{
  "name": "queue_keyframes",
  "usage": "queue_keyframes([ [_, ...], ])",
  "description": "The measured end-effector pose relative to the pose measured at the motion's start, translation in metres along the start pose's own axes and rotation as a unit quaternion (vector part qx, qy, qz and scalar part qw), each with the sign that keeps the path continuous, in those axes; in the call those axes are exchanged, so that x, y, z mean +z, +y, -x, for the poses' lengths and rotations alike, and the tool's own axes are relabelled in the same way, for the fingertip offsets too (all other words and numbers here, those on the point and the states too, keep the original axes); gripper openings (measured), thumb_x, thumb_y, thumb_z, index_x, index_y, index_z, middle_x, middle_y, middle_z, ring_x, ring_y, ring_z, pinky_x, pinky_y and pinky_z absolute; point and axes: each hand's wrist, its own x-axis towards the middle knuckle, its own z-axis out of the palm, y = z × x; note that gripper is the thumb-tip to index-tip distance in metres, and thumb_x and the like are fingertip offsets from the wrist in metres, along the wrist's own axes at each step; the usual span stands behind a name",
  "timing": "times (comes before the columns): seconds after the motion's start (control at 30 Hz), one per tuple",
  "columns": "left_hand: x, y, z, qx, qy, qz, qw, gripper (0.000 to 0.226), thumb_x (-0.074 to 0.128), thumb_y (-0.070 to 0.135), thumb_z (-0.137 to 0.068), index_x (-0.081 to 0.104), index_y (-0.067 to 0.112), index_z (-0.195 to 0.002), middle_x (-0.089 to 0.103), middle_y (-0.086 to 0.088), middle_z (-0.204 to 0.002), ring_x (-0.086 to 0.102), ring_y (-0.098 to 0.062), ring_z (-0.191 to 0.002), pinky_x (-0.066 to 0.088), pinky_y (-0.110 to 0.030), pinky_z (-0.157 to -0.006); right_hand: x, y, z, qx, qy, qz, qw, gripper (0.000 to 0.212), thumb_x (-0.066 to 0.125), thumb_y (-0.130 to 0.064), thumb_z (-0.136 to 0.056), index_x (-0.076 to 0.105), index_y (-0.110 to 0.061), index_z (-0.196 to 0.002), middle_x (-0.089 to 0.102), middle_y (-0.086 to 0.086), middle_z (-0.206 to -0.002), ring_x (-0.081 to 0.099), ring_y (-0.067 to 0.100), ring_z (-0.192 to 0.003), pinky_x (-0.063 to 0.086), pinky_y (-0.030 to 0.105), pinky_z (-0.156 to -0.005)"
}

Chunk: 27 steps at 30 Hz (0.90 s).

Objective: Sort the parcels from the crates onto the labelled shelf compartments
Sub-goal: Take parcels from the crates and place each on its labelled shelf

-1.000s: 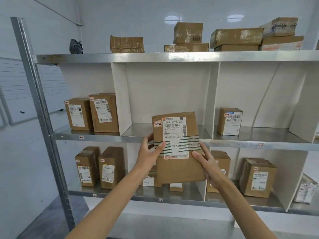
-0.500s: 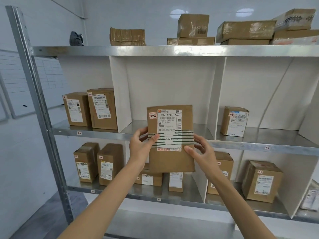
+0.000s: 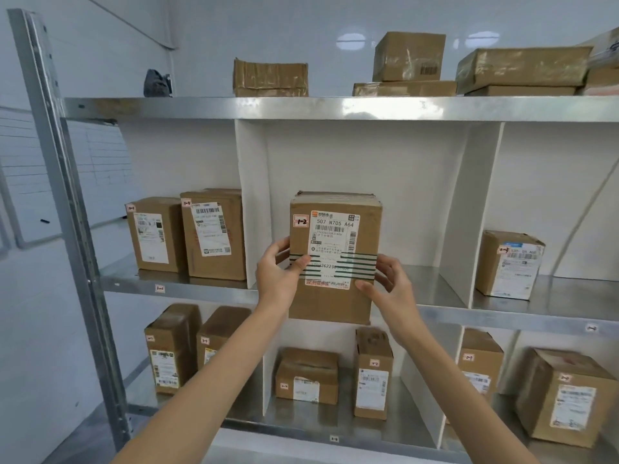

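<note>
A metal shelf unit (image 3: 335, 108) with white dividers (image 3: 253, 202) holds cardboard boxes (image 3: 214, 236); at the front edge of its middle shelf, before the centre compartment, an upright parcel (image 3: 335, 303) marked 1-2 is gripped by its sides between the left hand (image 3: 278, 279) and right hand (image 3: 393, 289), thumbs across its front.

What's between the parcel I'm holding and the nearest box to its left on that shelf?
A white upright divider stands between the held parcel and that box, as the head view shows.

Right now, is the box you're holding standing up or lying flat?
Upright: the parcel shows its label the right way up, with left hand and right hand holding its sides.
</note>
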Motion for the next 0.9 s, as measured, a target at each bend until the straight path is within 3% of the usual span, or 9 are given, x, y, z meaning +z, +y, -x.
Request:
queue_keyframes([
  [0.13,-0.006,-0.019,-0.043,-0.004,0.0,0.004,1.0,0.04,0.069,0.006,-0.082,0.06,0.018,-0.119,0.066,0.003,-0.114,0.059,-0.014,-0.111,0.051,-0.039,-0.095,0.028,0.012,-0.038,0.004,0.006,-0.012,1.0,0.049,0.069,-0.003,-0.081,0.048,-0.021,-0.122,0.059,-0.004,-0.122,0.056,0.011,-0.114,0.05,0.02,-0.086],
  [0.23,-0.008,-0.03,-0.069,0.001,-0.006,-0.002,1.0,0.037,0.067,0.005,-0.084,0.059,0.016,-0.119,0.065,0.0,-0.116,0.058,-0.015,-0.112,0.049,-0.031,-0.095,0.045,0.024,-0.062,0.02,0.02,-0.025,0.999,0.047,0.067,0.002,-0.081,0.049,-0.021,-0.118,0.06,-0.001,-0.122,0.056,0.017,-0.114,0.05,0.028,-0.091],
  [0.37,-0.004,-0.044,-0.093,-0.002,-0.03,0.001,1.0,0.036,0.064,0.006,-0.086,0.057,0.015,-0.12,0.063,0.0,-0.119,0.055,-0.014,-0.114,0.048,-0.025,-0.091,0.058,0.04,-0.079,0.03,0.032,-0.019,0.999,0.045,0.064,0.001,-0.084,0.047,-0.022,-0.118,0.058,0.0,-0.123,0.056,0.017,-0.113,0.051,0.028,-0.09],
  [0.5,0.003,-0.054,-0.102,0.02,-0.027,-0.008,0.999,0.038,0.062,0.005,-0.087,0.055,0.012,-0.123,0.059,0.005,-0.114,0.05,-0.006,-0.107,0.042,-0.003,-0.074,0.062,0.052,-0.086,0.031,0.044,-0.005,0.999,0.045,0.063,0.002,-0.085,0.044,-0.022,-0.118,0.058,-0.006,-0.117,0.055,0.017,-0.112,0.05,0.025,-0.09],
  [0.57,0.006,-0.059,-0.102,0.024,-0.021,-0.008,0.999,0.037,0.063,0.005,-0.086,0.055,0.012,-0.122,0.059,0.006,-0.113,0.052,-0.007,-0.107,0.043,-0.009,-0.08,0.06,0.054,-0.089,0.037,0.044,-0.002,0.998,0.046,0.062,0.003,-0.085,0.044,-0.021,-0.119,0.057,-0.006,-0.117,0.055,0.018,-0.113,0.05,0.024,-0.088],
  [0.7,0.009,-0.07,-0.102,0.036,-0.02,-0.01,0.999,0.036,0.064,0.01,-0.085,0.055,0.014,-0.12,0.063,0.0,-0.117,0.057,-0.014,-0.112,0.052,-0.034,-0.091,0.057,0.06,-0.09,0.038,0.037,0.014,0.998,0.047,0.063,-0.001,-0.087,0.042,-0.023,-0.122,0.055,-0.009,-0.118,0.054,0.015,-0.114,0.051,0.02,-0.083],
  [0.9,0.011,-0.071,-0.1,0.052,-0.013,0.009,0.999,0.035,0.063,0.009,-0.086,0.055,0.011,-0.12,0.064,-0.003,-0.115,0.059,-0.011,-0.104,0.054,-0.024,-0.082,0.055,0.063,-0.089,0.026,0.027,0.037,0.999,0.048,0.063,-0.01,-0.088,0.039,-0.027,-0.125,0.052,-0.009,-0.125,0.052,0.011,-0.116,0.051,0.015,-0.081],
])
